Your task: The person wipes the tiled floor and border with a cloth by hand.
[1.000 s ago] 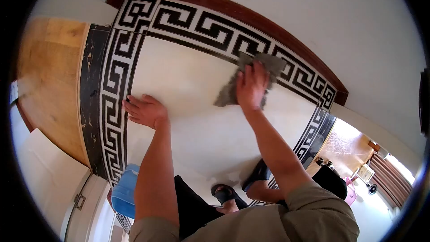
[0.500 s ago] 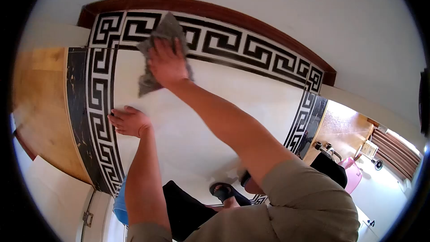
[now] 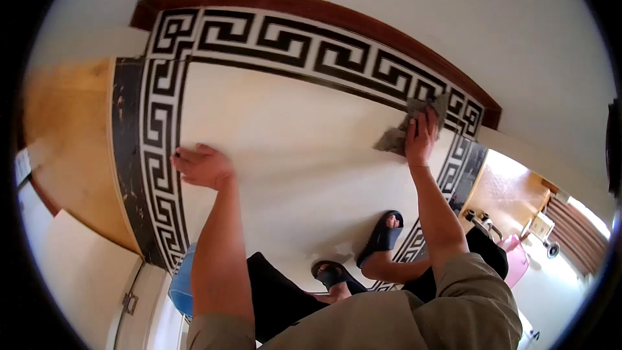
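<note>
A crumpled grey cloth (image 3: 395, 139) lies under my right hand (image 3: 421, 136), which presses it onto the floor near the far right corner of the patterned border. Part of the cloth sticks out to the left of the fingers and part beyond them. On the left side, my left hand (image 3: 206, 166) rests on the pale floor tile (image 3: 291, 129) with its fingers stretched toward the black-and-white key border (image 3: 159, 123). Nothing is in that hand.
A dark red skirting board (image 3: 311, 5) runs along the white wall. My feet in dark slippers (image 3: 382, 240) stand on the tile at the front. A blue bucket-like object (image 3: 183, 282) is beside my left arm. Behind on the right are a pink container (image 3: 516, 260) and wheeled metal equipment (image 3: 543, 236).
My right hand has swept the cloth from the upper left border across to the right end. My left hand stays on the floor at the left. A second slippered foot now shows fully.
</note>
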Motion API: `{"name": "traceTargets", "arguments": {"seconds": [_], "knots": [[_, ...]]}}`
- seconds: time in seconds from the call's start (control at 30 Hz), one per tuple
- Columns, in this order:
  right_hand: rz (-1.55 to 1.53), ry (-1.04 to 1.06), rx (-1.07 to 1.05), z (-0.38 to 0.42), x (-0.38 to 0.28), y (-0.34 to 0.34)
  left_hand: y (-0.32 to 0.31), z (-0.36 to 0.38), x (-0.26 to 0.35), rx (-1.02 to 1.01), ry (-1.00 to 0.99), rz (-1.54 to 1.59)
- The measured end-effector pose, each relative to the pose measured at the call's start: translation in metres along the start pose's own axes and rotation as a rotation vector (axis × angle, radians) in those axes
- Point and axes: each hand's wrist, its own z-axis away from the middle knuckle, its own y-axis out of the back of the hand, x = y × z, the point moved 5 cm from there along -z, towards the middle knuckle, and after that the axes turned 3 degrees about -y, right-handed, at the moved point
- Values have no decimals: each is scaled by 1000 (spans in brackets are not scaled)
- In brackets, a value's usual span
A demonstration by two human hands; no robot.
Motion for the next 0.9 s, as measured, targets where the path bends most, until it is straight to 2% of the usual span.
{"name": "traceTargets", "arguments": {"seconds": [0.03,0.13,0.3,0.47,0.53,0.6,0.7,0.8,0.9], "knots": [[46,-55,33,3,-7,-7,2,-1,1,-58,-13,-58],[77,-21,59,1,-47,-24,7,-3,3,-109,59,78],[-10,108,-4,-21,-149,-58,10,-4,4,-170,94,105],[-48,194,-159,-41,-276,-96,10,-5,4,-163,96,111],[-87,300,-89,-45,-324,-114,8,-4,2,-140,86,91],[-118,314,-213,-56,-375,-129,-2,-1,-1,-106,76,72],[-109,433,-228,-68,-438,-152,1,-2,-1,-83,69,81],[-127,482,-260,-78,-462,-163,5,-4,2,-104,79,97],[-107,483,-284,-77,-422,-142,4,-4,-2,-136,80,75]]}}
